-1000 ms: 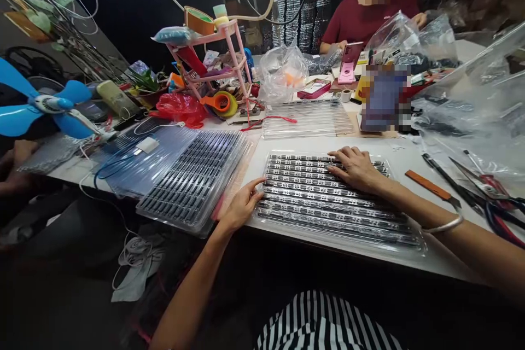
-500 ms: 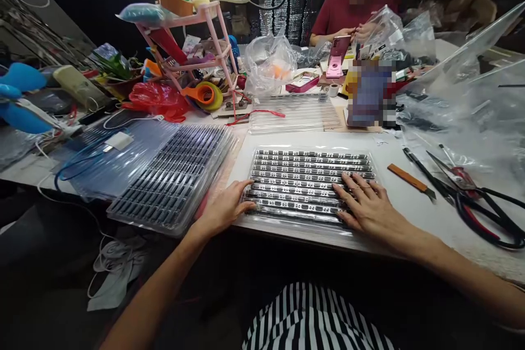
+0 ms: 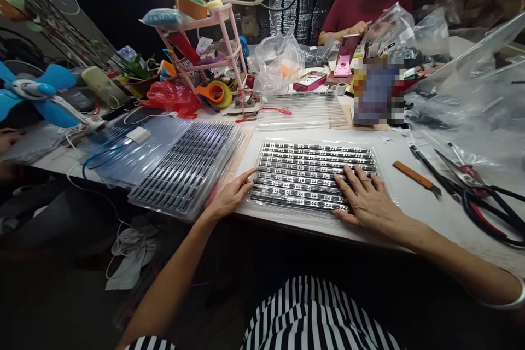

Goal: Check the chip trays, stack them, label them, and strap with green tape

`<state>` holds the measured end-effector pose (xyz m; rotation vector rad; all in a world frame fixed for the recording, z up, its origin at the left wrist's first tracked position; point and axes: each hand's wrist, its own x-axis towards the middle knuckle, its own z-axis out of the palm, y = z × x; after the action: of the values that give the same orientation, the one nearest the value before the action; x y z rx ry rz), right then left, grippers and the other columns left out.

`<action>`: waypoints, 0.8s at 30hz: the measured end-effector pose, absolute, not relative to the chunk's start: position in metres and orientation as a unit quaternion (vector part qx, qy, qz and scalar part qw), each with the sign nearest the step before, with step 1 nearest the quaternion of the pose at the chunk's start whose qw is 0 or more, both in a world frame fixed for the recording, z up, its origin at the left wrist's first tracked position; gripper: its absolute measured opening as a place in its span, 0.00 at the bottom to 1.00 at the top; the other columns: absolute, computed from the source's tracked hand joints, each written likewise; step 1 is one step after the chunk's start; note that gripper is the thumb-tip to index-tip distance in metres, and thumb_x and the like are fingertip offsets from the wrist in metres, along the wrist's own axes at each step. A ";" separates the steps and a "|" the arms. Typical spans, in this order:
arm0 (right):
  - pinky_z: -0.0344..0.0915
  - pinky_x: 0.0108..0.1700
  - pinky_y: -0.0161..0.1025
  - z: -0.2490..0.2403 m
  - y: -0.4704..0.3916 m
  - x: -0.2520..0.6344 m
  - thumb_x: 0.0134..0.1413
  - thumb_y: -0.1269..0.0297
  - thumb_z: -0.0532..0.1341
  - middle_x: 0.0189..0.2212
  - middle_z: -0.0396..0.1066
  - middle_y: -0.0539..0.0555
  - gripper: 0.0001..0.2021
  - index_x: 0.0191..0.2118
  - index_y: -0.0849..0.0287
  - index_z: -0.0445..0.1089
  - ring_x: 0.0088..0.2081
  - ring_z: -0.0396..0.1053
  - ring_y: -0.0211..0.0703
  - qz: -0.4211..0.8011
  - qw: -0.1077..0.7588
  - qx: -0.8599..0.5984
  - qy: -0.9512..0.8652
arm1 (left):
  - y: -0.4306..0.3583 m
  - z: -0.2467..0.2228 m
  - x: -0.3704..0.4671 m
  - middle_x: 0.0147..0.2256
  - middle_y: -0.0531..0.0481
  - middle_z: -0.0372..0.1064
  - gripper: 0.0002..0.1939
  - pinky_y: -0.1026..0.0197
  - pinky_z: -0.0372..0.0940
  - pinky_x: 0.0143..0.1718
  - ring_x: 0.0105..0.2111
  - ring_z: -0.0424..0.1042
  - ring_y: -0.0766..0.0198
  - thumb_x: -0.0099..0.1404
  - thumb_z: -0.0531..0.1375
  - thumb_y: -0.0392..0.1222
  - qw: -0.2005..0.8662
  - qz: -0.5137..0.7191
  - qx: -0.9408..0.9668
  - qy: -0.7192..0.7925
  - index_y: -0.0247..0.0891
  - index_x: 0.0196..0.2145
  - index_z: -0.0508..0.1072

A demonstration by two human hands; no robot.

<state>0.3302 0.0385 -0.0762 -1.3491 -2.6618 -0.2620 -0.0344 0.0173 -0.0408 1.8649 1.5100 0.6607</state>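
A clear plastic tray (image 3: pixel 256 202) lies flat on the white table before me, filled with rows of dark strips (image 3: pixel 303 178) that carry small silvery parts. My right hand (image 3: pixel 366 197) rests flat on the tray's right side, fingers spread over the strips. At the tray's left edge is my left hand (image 3: pixel 233 194), its fingers stretched out and the tips touching the rim and the row ends. Left of it sits a stack of clear trays (image 3: pixel 186 167) with similar dark strips. Neither hand grips anything.
To the right lie an orange-handled cutter (image 3: pixel 416 176), scissors (image 3: pixel 459 172) and black-handled pliers (image 3: pixel 492 213). Behind the tray is another clear ribbed tray (image 3: pixel 295 114). A pink rack (image 3: pixel 233 49) and a blue fan (image 3: pixel 39 90) stand at left. Across the table sits a person (image 3: pixel 348 8).
The view has shifted left, bringing more of the fan into sight. My left hand's fingers have moved slightly up along the tray's edge. My right hand stays spread on the strips.
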 end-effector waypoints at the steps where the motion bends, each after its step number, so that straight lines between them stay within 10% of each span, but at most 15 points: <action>1: 0.42 0.59 0.63 -0.074 0.039 0.331 0.55 0.39 0.49 0.64 0.42 0.70 0.40 0.64 0.66 0.52 0.64 0.36 0.68 -0.083 0.073 -0.448 -0.887 | 0.017 -0.041 -0.035 0.38 0.49 0.67 0.26 0.59 0.60 0.44 0.37 0.66 0.63 0.68 0.49 0.48 0.319 0.251 0.710 0.575 0.38 0.61 0.56; 17: 0.38 0.61 0.61 -0.049 0.052 0.302 0.61 0.40 0.41 0.65 0.41 0.56 0.32 0.66 0.50 0.44 0.65 0.38 0.54 -0.009 0.080 -0.378 -0.922 | 0.021 -0.031 -0.033 0.26 0.55 0.61 0.11 0.64 0.59 0.30 0.27 0.61 0.67 0.64 0.53 0.47 0.298 0.210 0.732 0.576 0.37 0.38 0.67; 24: 0.47 0.58 0.59 -0.059 0.051 0.329 0.64 0.46 0.40 0.63 0.51 0.54 0.26 0.62 0.47 0.55 0.62 0.49 0.54 0.032 0.119 -0.430 -0.894 | 0.018 -0.029 -0.032 0.40 0.46 0.63 0.09 0.54 0.59 0.46 0.42 0.62 0.59 0.64 0.55 0.43 0.161 0.208 0.773 0.578 0.39 0.36 0.74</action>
<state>0.3288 0.0510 -0.0593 -1.2574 -2.6140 0.0942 -0.0321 0.0182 -0.0291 2.2061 1.6489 0.5946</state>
